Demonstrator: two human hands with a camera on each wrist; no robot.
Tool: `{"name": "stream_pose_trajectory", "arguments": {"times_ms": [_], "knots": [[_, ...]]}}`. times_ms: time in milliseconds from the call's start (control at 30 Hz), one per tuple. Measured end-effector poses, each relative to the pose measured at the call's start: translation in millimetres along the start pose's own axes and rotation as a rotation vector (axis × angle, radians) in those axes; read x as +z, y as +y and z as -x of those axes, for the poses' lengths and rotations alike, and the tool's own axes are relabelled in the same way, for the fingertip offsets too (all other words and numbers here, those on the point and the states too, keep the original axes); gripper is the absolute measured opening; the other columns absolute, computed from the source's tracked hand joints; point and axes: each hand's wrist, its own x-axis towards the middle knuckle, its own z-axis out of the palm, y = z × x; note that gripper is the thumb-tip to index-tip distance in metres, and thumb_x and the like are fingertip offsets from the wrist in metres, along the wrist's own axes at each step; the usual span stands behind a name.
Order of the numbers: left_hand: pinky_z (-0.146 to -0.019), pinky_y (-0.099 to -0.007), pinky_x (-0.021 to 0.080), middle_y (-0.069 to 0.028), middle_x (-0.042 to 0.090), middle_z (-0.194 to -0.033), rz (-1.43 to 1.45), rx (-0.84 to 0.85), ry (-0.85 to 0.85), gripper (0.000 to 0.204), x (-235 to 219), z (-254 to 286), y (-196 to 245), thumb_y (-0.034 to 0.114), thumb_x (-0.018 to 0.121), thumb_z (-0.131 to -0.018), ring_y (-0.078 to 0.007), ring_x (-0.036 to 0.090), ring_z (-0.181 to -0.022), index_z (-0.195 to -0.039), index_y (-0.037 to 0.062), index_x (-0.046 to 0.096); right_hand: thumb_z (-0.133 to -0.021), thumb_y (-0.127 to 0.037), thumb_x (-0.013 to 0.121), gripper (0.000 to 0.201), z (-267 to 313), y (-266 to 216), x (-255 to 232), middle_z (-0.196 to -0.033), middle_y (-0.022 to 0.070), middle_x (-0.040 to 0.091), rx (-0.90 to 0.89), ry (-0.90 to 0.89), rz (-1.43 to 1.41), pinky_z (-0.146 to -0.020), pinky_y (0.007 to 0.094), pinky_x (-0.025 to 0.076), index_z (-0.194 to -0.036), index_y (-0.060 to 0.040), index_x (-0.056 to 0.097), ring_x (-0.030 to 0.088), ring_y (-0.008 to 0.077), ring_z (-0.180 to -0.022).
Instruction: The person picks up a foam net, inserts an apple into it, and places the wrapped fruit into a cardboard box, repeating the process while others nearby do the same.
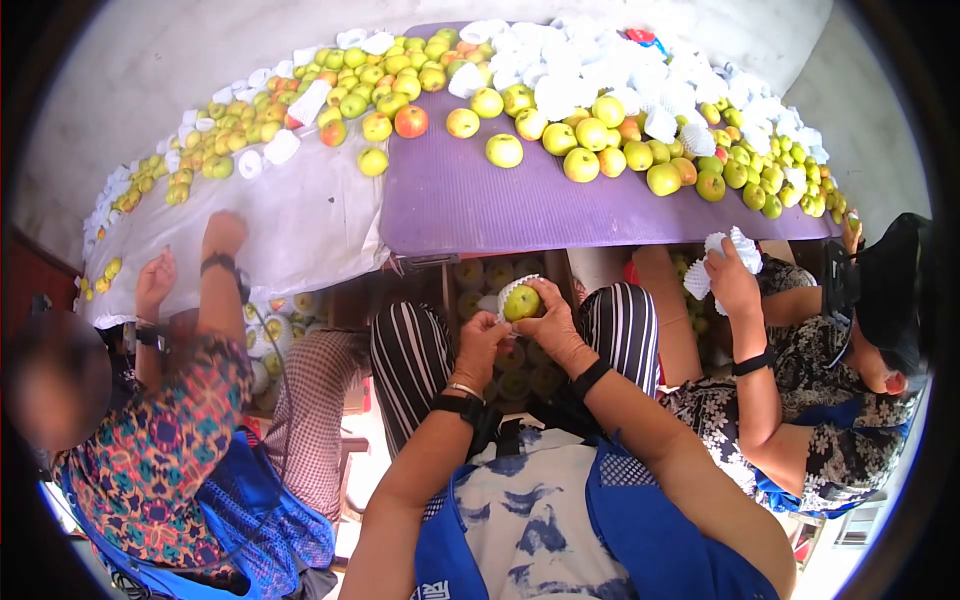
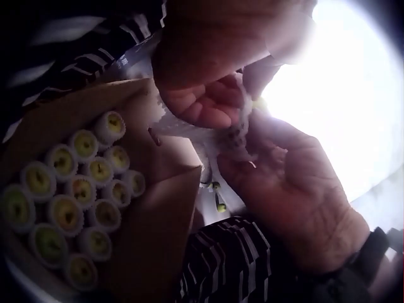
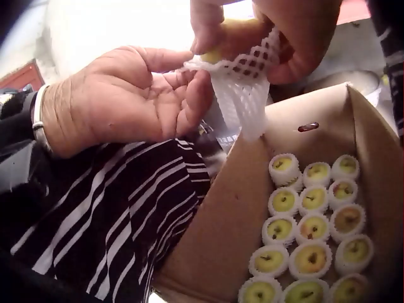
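A yellow-green apple [image 1: 522, 302] sits partly inside a white foam net sleeve [image 3: 243, 88], held above the box between the person's knees. The right hand [image 1: 556, 328] grips the apple from the side, its fingers curled around it and the net. With thumb and fingertips, the left hand [image 1: 478, 350] pinches the net's rim; in the right wrist view this left hand [image 3: 126, 95] shows its palm. The lower part of the net hangs loose below the apple. In the left wrist view the right hand [image 2: 297, 189] faces the left hand [image 2: 221, 57] across the net.
Below, a cardboard box [image 3: 214, 221] holds rows of netted apples [image 3: 312, 227]. Ahead is a table with a purple mat [image 1: 470, 210], loose apples [image 1: 590, 135] and a heap of foam nets [image 1: 540, 55]. People sit close on both sides, one holding foam nets [image 1: 740, 250].
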Motion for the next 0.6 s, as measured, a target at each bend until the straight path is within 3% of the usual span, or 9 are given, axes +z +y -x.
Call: {"name": "stream_pose_trajectory", "arguments": {"times_ms": [67, 167, 267, 333, 367, 433, 533, 600], "knots": [[-0.054, -0.0227, 0.048, -0.0026, 0.056, -0.073, -0.004, -0.05, -0.049, 0.007, -2.4, -1.6, -3.3, 0.009, 0.056, -0.077, -0.011, 0.056, -0.065, -0.079, 0.0074, 0.049, -0.052, -0.003, 0.072, 0.062, -1.0, 2.0, 0.3, -0.117, 0.0136, 0.044, -0.012, -0.009, -0.037, -0.094, 0.0301, 0.036, -0.11, -0.0036, 0.051, 0.045, 0.0256, -0.11], [-0.056, -0.0244, 0.049, -0.0048, 0.056, -0.077, -0.028, 0.006, -0.056, 0.011, -1.6, -3.9, -6.7, 0.009, 0.057, -0.076, -0.0121, 0.056, -0.066, -0.082, 0.0064, 0.048, -0.052, -0.002, 0.072, 0.061, -1.1, 5.1, 1.0, -0.118, 0.0138, 0.044, -0.059, -0.03, -0.033, -0.095, 0.0306, 0.036, -0.11, -0.004, 0.051, 0.044, 0.0264, -0.111], [-0.056, -0.0259, 0.051, -0.0069, 0.055, -0.084, 0.032, 0.064, 0.036, 0.019, 9.1, 4.2, 3.1, 0.01, 0.059, -0.075, -0.0139, 0.056, -0.068, -0.089, 0.004, 0.047, -0.053, -0.002, 0.072, 0.061, -1.2, 3.7, -1.9, -0.119, 0.0146, 0.043, -0.132, -0.077, 0.053, -0.096, 0.0315, 0.035, -0.11, -0.0041, 0.051, 0.043, 0.028, -0.112], [-0.055, -0.0276, 0.052, -0.0078, 0.053, -0.089, -0.061, 0.069, 0.159, 0.028, 17.1, 11.2, 13.6, 0.012, 0.061, -0.073, -0.0156, 0.057, -0.072, -0.095, 0.0022, 0.046, -0.053, -0.003, 0.072, 0.062, 0.6, 4.2, -1.9, -0.12, 0.0153, 0.042, -0.17, -0.114, 0.096, -0.096, 0.0321, 0.035, -0.11, -0.0041, 0.05, 0.043, 0.0289, -0.112], [-0.055, -0.0276, 0.052, -0.0078, 0.053, -0.089, -0.062, 0.068, 0.159, 0.028, 16.2, 10.2, 13.9, 0.012, 0.061, -0.073, -0.0156, 0.057, -0.072, -0.095, 0.0022, 0.046, -0.053, -0.002, 0.072, 0.063, 2.6, 4.9, -1.2, -0.12, 0.016, 0.042, -0.219, -0.16, 0.145, -0.097, 0.0331, 0.035, -0.112, -0.0047, 0.049, 0.042, 0.0299, -0.113], [-0.053, -0.028, 0.052, -0.0089, 0.052, -0.092, -0.37, 0.098, 0.078, 0.039, 10.5, 6.1, 12.7, 0.014, 0.064, -0.072, -0.0174, 0.057, -0.077, -0.102, 0.0017, 0.042, -0.053, -0.002, 0.072, 0.064, 4.1, 5.4, -0.1, -0.12, 0.0167, 0.042, -0.268, -0.203, 0.196, -0.097, 0.0342, 0.035, -0.113, -0.0053, 0.049, 0.042, 0.0309, -0.113], [-0.056, -0.0293, 0.053, -0.0103, 0.052, -0.096, -0.137, 0.003, 0.053, 0.046, 0.2, -1.3, 9.0, 0.012, 0.064, -0.072, -0.0199, 0.057, -0.081, -0.109, 0.0026, 0.037, -0.055, -0.001, 0.071, 0.064, 3.5, 4.5, 2.9, -0.118, 0.0154, 0.044, -0.312, -0.243, 0.217, -0.096, 0.0333, 0.035, -0.114, -0.0065, 0.047, 0.041, 0.0283, -0.113], [-0.06, -0.0314, 0.053, -0.0111, 0.051, -0.098, 0.005, -0.024, 0.052, 0.047, 2.3, 2.1, 13.5, 0.011, 0.063, -0.073, -0.0215, 0.057, -0.084, -0.111, 0.0032, 0.036, -0.06, 0.0, 0.068, 0.058, 1.5, 5.6, 4.4, -0.117, 0.0126, 0.043, -0.099, -0.166, -0.31, -0.093, 0.0315, 0.037, -0.114, -0.0073, 0.047, 0.044, 0.0231, -0.11]]}}
